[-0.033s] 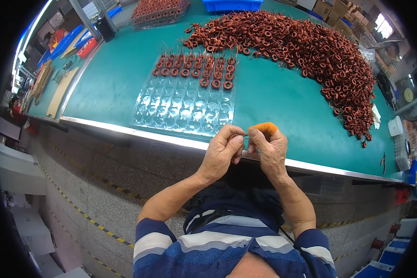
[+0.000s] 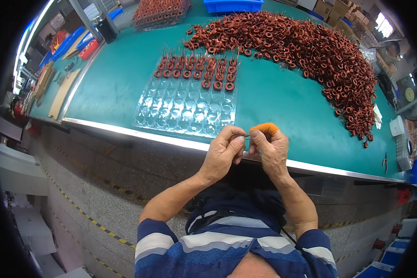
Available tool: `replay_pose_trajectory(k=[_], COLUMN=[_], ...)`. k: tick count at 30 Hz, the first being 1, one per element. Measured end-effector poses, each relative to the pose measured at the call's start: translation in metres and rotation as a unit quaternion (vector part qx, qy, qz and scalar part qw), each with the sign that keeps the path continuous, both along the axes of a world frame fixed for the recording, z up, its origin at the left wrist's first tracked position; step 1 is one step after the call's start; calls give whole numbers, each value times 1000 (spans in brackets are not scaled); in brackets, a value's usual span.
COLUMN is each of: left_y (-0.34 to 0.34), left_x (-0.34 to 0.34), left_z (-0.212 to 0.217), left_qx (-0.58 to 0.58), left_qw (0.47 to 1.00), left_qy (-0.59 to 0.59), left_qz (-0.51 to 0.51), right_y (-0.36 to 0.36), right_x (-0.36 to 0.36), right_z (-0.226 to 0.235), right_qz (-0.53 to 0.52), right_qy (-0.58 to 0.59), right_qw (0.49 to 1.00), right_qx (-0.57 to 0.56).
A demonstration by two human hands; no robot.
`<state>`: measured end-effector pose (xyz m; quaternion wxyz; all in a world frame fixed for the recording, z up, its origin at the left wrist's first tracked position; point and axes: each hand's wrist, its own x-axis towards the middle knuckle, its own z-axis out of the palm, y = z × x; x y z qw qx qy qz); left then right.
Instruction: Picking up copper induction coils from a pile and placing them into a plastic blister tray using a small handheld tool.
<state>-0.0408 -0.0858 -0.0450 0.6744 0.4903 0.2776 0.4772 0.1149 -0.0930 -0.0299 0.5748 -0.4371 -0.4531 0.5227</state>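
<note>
Just above the table's front edge, my left hand [image 2: 224, 152] is closed around a copper-wound toroidal coil [image 2: 235, 137], mostly hidden by my fingers. The coil's thin wire leads reach toward my right hand [image 2: 271, 149], whose thumb and forefinger pinch their ends. An orange finger cot [image 2: 265, 127] covers the right forefinger. Beyond my left hand lies a clear plastic blister tray [image 2: 171, 105] with round pockets. Its far rows hold upright coils [image 2: 186, 74] with leads pointing away; the near pockets have none.
A large heap of loose coils [image 2: 292, 41] curves across the back and right of the green table [image 2: 111, 78]. Stacked filled trays [image 2: 160, 14] and a blue bin [image 2: 233, 5] stand at the far edge. Small pliers [image 2: 385, 163] and a white cup [image 2: 396, 126] sit at right.
The whole view has shifted very slightly. Both hands keep the same hold on the coil and its leads.
</note>
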Motion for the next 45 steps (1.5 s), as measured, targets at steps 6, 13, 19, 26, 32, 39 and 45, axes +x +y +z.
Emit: replay_pose_trajectory(k=[6,13,19,26,32,39,45], left_y=[47,135,169,182,180,136,89], left_x=[-53,-119,-106,-97,-93,-132,-147], left_z=[17,21,18,6,5,24,35], left_qx=[120,154,234,278,263,411,446], left_qw=[977,935,848,806,818,756,653], left_qy=[102,233,392,468,457,508,608], left_qz=[141,220,269,233,230,49,-76], right_y=[6,-4,1,5,2,13,130], right_x=[30,44,48,47,50,64,86], right_z=[1,-11,-9,-11,-11,2,8], right_qz=[-78,-83,-37,-22,-19,29,-35], right_qy=[-74,-156,-208,-160,-162,-207,-455], right_qw=[993,984,977,986,986,976,877], right_qx=[42,10,9,-34,-35,-55,151])
